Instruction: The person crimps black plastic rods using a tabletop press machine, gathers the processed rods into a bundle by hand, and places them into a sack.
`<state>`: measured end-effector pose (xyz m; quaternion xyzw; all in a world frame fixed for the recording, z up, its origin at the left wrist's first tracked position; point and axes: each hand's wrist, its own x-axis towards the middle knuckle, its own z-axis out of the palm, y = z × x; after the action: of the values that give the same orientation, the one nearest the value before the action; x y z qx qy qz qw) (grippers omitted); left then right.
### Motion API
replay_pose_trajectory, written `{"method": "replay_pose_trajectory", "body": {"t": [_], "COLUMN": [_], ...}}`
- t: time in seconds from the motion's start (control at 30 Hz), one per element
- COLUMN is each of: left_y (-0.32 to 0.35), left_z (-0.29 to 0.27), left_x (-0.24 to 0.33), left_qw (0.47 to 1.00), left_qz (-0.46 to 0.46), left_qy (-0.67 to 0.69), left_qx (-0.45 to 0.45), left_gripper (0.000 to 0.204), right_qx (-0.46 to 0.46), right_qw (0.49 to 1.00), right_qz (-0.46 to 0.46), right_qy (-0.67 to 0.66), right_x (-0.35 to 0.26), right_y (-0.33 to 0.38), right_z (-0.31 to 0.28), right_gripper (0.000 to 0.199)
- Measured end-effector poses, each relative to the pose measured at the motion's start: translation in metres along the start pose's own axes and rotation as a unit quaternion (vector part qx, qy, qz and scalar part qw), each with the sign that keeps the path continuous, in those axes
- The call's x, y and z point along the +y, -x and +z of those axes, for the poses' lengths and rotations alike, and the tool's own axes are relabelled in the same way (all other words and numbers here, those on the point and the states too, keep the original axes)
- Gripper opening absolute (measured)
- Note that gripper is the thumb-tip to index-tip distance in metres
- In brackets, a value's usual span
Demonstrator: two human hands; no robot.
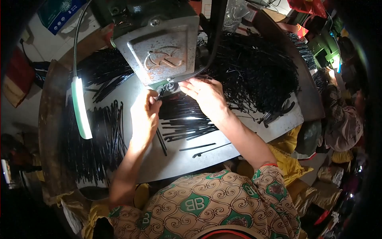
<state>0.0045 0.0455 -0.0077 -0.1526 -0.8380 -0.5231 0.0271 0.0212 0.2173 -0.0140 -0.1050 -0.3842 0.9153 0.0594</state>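
Both my hands work at the lower tip of a worn grey machine head (163, 51) with a raised umbrella emblem. On its left side, my left hand (146, 109) is closed, pinching a short dark end of a black rib (161, 95) between thumb and finger. My right hand (206, 93) is closed on the other side, fingertips beside the round metal part (171, 86) under the head. What those fingertips hold is hidden. Below the hands lies a row of thin black ribs (191, 128), like umbrella ribs, with a few single ones nearer me.
A lit lamp (81, 107) on a bent neck hangs left, above a bundle of black ribs (95, 151). A large tangled heap of ribs (254, 71) covers the table's right side. The raised wooden rim (49, 131) curves round the left. Another person (344, 123) works far right.
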Motion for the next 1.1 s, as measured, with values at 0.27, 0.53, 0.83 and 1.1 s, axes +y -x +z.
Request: {"method": "replay_pose_trajectory", "body": {"t": [0.27, 0.53, 0.83, 1.1], "left_y": [-0.004, -0.005, -0.008, -0.004], "left_z": [0.009, 0.016, 0.016, 0.013], "left_x": [-0.005, -0.016, -0.016, -0.001], "left_qw": [0.996, 0.998, 0.997, 0.954], "left_qz": [0.069, 0.046, 0.06, 0.179], "left_qy": [-0.043, 0.028, -0.032, -0.238], "left_qx": [0.028, 0.02, 0.019, 0.031], "left_gripper": [0.02, 0.017, 0.016, 0.025], "right_qx": [0.007, 0.004, 0.001, -0.009], "right_qw": [1.0, 1.0, 0.999, 0.999], "right_qz": [-0.001, -0.002, -0.025, -0.03], "right_qy": [0.007, 0.005, 0.019, 0.028], "right_x": [0.003, 0.003, 0.006, 0.006], "right_y": [0.001, 0.003, 0.002, 0.001], "right_z": [0.001, 0.005, 0.006, 0.001], "right_gripper": [0.016, 0.013, 0.012, 0.012]}}
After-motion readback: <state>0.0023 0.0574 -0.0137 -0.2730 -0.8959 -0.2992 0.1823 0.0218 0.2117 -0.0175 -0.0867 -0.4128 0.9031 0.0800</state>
